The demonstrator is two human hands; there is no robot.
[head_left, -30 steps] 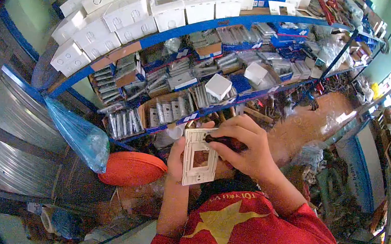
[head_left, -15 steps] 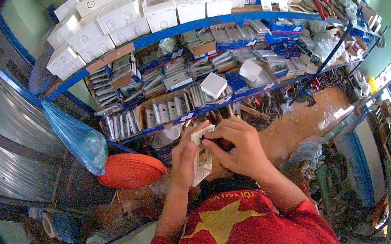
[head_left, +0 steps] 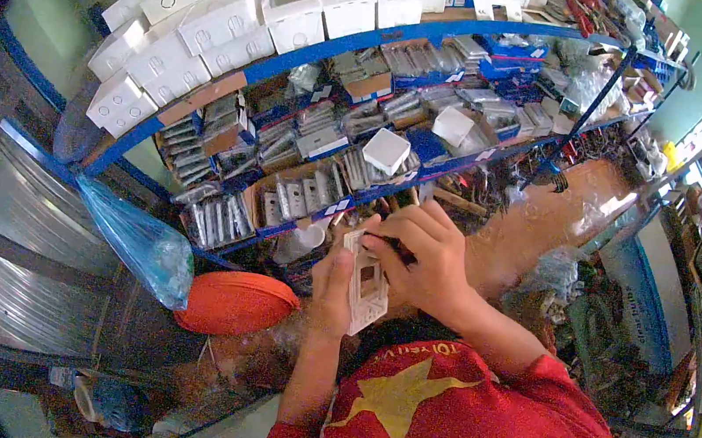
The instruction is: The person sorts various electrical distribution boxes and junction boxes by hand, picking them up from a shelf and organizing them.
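Note:
A white plastic wall-plate frame [head_left: 370,285] with rectangular openings stands tilted in front of my chest. My left hand [head_left: 331,283] is closed on its left side, the thumb along the front face. At the upper end of the frame, my right hand [head_left: 422,251] has its fingers bent and pinched together. Whatever lies between those fingertips is hidden by the hand and its shadow.
Blue-edged shelves [head_left: 339,38] curve ahead, with white boxes [head_left: 209,14] on top and cartons of packaged parts [head_left: 300,199] below. A blue plastic bag [head_left: 140,240] hangs at left above a round orange-red object [head_left: 238,303]. Clutter lines the floor at right.
The frame has turned so more of its front face and openings show. My right hand has shifted slightly, its fingers still at the upper end; my left hand keeps its hold.

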